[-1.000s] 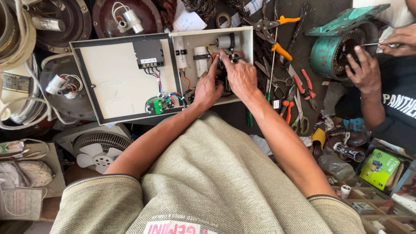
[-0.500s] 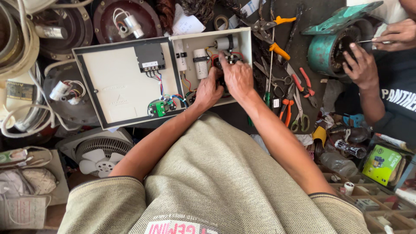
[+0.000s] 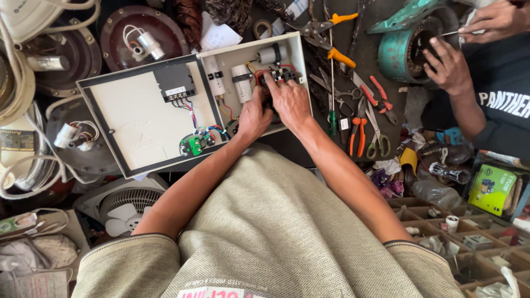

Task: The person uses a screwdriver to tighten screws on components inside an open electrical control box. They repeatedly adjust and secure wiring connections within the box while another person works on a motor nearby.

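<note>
We see an open control box lying flat on the worktop, its lid folded out to the left and its body to the right. Both hands work inside the body. The left hand lies palm down at the lower edge of the box, fingers curled onto a dark part that is mostly hidden; we cannot tell whether it grips it. The right hand lies just beside the left, touching it, with fingertips bent down onto a black terminal block; its grip is likewise hidden. Two white capacitors stand just left of the hands, and a grey one sits above them. Coloured wires run to a green part on the lid near the hinge.

To the right of the box we note snips with orange handles, pliers and a screwdriver. Further right, another person's hands rest on a teal motor stator. A white fan lies below the box
</note>
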